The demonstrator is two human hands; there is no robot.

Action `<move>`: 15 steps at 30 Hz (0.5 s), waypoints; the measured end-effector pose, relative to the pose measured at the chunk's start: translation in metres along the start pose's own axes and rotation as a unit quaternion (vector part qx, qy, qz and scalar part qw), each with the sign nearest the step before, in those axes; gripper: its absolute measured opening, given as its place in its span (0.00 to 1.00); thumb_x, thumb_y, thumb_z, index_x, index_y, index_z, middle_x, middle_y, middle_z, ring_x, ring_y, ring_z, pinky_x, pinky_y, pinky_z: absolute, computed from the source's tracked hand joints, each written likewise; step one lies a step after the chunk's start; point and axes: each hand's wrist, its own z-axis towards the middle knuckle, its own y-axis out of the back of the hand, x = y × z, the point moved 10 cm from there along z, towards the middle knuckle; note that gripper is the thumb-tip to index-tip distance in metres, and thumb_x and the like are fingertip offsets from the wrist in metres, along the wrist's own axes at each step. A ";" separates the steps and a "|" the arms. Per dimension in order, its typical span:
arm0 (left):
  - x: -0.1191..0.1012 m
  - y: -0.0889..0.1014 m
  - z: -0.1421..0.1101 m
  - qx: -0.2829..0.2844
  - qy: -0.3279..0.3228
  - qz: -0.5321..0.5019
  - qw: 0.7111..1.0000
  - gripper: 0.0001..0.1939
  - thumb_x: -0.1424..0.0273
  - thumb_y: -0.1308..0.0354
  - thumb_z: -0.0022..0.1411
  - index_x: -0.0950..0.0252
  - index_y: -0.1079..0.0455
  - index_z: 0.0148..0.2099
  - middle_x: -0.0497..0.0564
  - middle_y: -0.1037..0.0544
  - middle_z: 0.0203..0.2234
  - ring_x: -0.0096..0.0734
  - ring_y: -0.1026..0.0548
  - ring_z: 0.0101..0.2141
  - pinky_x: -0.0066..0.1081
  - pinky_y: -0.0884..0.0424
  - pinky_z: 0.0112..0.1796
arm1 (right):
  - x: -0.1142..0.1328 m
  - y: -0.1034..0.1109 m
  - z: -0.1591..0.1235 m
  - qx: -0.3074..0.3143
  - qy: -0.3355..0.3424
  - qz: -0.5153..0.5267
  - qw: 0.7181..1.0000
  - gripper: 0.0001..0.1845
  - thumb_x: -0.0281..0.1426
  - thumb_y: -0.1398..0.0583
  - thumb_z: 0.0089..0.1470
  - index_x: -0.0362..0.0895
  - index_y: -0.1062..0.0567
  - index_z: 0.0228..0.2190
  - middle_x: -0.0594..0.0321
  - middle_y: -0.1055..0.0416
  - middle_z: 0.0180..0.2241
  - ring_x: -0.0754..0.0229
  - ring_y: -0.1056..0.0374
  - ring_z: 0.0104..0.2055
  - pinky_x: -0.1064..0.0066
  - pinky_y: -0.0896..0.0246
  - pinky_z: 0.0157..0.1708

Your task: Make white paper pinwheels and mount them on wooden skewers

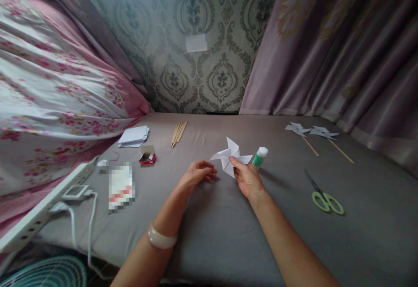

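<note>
Pinwheel [233, 149] under right thumb [238, 164]; fingers [239, 179] (partly hidden) apparently beneath.

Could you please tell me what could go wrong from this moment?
The right hand pinches the pinwheel; pressing too hard might crease it. The glue stick is close beside that hand, held or standing, I cannot tell; it might get dropped or knocked. The red box is open; a bump could spill its contents.

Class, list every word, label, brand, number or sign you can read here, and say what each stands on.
No text can be read.
White packet: pixelated, unreadable.
Green tube: any lettering too small.
Small red box: any print too small.
</note>
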 end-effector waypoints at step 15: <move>-0.029 0.127 0.018 -0.253 -0.036 0.096 0.962 0.05 0.74 0.44 0.49 0.67 0.34 0.32 0.53 0.25 0.23 0.25 0.27 0.22 0.23 0.35 0.24 | -0.034 0.015 0.011 0.009 -0.085 -0.039 0.996 0.12 0.25 0.30 0.32 0.42 0.22 0.25 0.61 0.22 0.26 0.55 0.25 0.31 0.69 0.28 0.32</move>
